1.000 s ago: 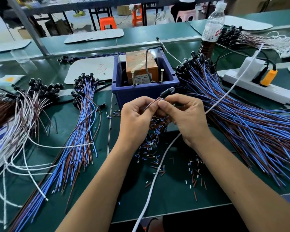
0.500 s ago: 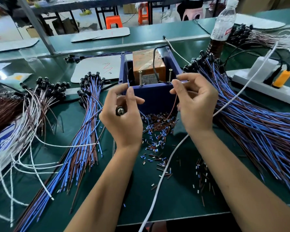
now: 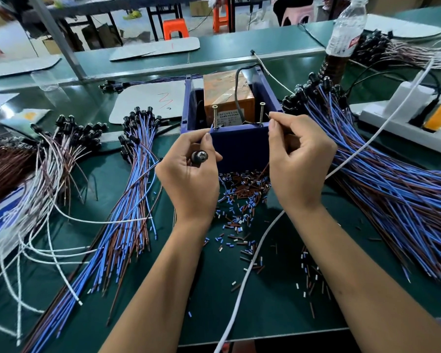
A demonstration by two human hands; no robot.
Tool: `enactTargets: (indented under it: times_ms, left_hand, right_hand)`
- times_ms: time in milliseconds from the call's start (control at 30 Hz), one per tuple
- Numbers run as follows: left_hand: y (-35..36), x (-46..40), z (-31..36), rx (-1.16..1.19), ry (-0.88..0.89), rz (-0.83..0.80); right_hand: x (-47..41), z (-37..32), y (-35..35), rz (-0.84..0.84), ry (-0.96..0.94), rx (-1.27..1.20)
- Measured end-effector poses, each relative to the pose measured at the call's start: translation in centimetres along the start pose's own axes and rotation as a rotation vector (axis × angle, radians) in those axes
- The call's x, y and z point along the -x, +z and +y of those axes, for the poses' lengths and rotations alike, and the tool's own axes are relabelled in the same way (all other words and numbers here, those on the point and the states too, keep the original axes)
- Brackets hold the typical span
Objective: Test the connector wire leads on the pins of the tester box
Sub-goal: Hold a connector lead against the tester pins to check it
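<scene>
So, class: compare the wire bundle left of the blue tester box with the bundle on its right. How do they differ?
The left bundle is narrow and nearly straight; the right bundle is far bigger and fans out wide. A white cable crosses only the right bundle. Both mix blue and brown leads with black connectors.

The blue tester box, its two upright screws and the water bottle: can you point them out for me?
Blue tester box [image 3: 239, 146]: head view, bare front wall.
Left screw [image 3: 215, 115]: head view, mid shaft.
Right screw [image 3: 261, 113]: head view, mid shaft.
Water bottle [image 3: 346, 29]: head view, clear upper body.
</scene>
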State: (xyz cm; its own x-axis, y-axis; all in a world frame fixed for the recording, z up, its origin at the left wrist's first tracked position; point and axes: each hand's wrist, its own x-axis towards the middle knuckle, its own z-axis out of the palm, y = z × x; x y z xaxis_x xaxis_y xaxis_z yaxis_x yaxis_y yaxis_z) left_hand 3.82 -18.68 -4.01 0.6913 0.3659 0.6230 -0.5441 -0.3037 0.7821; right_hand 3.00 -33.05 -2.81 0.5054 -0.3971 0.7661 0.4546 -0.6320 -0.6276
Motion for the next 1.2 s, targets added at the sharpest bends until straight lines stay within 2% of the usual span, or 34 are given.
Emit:
enactTargets:
  times_ms: [600, 900, 1100, 1200]
  left_hand:
    - [-0.1, 0.0, 1.1, -0.089, 0.039, 0.008]
    - [0.0, 0.1, 0.8, 0.031, -0.070, 0.153]
    - [3.7, 1.7, 5.3, 0.189, -0.153, -0.005]
    - [7.3, 2.9, 8.6, 0.177, -0.227, -0.301]
  right_hand:
    - [-0.2, -0.1, 0.1, -0.066, 0.025, 0.003]
    - [0.9, 0.2, -1.4, -0.029, 0.137, -0.112]
    - [0.4, 0.7, -4.9, 0.082, 0.344, -0.155]
    - [-0.8, 1.1, -8.0, 0.148, 0.377, -0.130]
